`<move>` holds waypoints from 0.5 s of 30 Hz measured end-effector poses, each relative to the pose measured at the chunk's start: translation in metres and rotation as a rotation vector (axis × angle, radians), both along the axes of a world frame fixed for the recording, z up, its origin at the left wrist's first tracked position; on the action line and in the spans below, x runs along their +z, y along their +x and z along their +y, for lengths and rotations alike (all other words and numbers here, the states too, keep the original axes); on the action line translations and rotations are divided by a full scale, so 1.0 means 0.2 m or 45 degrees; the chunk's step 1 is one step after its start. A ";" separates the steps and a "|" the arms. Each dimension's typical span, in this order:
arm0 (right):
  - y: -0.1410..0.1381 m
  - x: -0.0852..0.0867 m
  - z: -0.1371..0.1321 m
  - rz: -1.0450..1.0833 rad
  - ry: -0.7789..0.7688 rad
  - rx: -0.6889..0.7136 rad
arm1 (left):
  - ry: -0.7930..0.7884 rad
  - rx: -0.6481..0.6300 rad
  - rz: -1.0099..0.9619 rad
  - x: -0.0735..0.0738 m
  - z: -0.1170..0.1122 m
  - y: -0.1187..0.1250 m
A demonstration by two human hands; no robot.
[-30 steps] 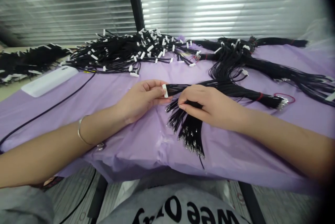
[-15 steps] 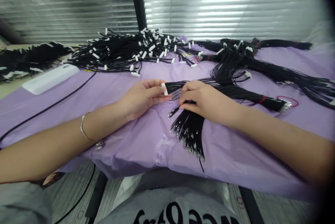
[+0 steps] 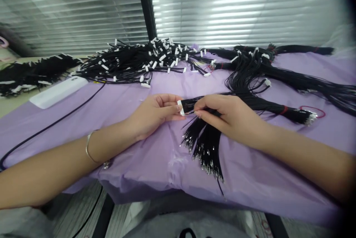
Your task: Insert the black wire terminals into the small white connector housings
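Between the thumb and fingers of my left hand (image 3: 158,113) is a white plastic connector (image 3: 181,108), with a row of black wires (image 3: 190,103) running out of it to the right. My right hand (image 3: 225,113) is closed in a pinch on a black wire close to the connector's lower end. Whether the wire's tip sits inside the connector I cannot tell. Below my right hand a fan of loose black wires (image 3: 208,152) with silver crimped terminals spreads over the purple cloth. Part of the wires is hidden under that hand.
A heap of black wires with white connectors (image 3: 125,58) lies at the back, by the window blinds. Wire bundles (image 3: 299,113) with red ties lie to the right. A white power bank-like case (image 3: 58,91) and a black cable (image 3: 52,123) are on the left of the purple cloth (image 3: 116,104).
My right hand has brought a wire from the loose fan up to the connector, its fingertips now nearer my left hand. The whole view has shifted slightly, with things appearing lower.
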State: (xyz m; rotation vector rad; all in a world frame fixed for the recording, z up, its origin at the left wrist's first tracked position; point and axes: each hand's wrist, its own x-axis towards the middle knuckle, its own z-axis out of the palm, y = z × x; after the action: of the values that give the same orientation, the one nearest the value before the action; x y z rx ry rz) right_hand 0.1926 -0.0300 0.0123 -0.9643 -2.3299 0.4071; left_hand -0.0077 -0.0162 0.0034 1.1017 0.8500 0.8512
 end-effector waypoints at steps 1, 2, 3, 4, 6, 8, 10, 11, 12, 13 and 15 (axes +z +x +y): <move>0.00 0.00 -0.01 0.003 -0.013 -0.046 | 0.001 -0.020 0.009 0.00 0.00 0.00; -0.01 0.00 -0.01 0.012 -0.037 -0.095 | 0.007 -0.043 0.018 -0.01 -0.01 0.00; -0.01 0.01 -0.02 0.020 -0.072 -0.144 | 0.011 -0.063 0.026 -0.01 -0.01 0.00; -0.02 0.01 -0.02 0.026 -0.113 -0.188 | 0.012 -0.078 0.031 -0.01 -0.02 0.00; -0.02 0.02 -0.02 0.028 -0.193 -0.234 | 0.007 -0.086 0.046 -0.02 -0.02 0.00; -0.02 0.03 -0.01 0.023 -0.249 -0.239 | -0.007 -0.073 0.062 -0.02 -0.02 0.00; -0.02 0.03 -0.01 0.007 -0.283 -0.235 | -0.018 -0.062 0.077 -0.02 -0.02 0.00; -0.01 0.03 0.00 -0.006 -0.290 -0.233 | -0.022 -0.063 0.085 -0.02 -0.02 0.00; -0.01 0.03 0.00 -0.022 -0.291 -0.230 | -0.026 -0.065 0.094 -0.03 -0.02 0.00; -0.01 0.03 0.00 -0.040 -0.284 -0.224 | -0.030 -0.066 0.107 -0.03 -0.02 0.00; -0.01 0.02 0.00 -0.073 -0.254 -0.219 | -0.039 -0.064 0.134 -0.03 -0.02 0.00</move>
State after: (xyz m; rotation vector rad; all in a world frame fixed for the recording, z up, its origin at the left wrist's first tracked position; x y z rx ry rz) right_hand 0.1903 -0.0303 0.0173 -1.2757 -2.2654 0.5556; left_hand -0.0070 -0.0206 -0.0029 1.1437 0.9161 0.7416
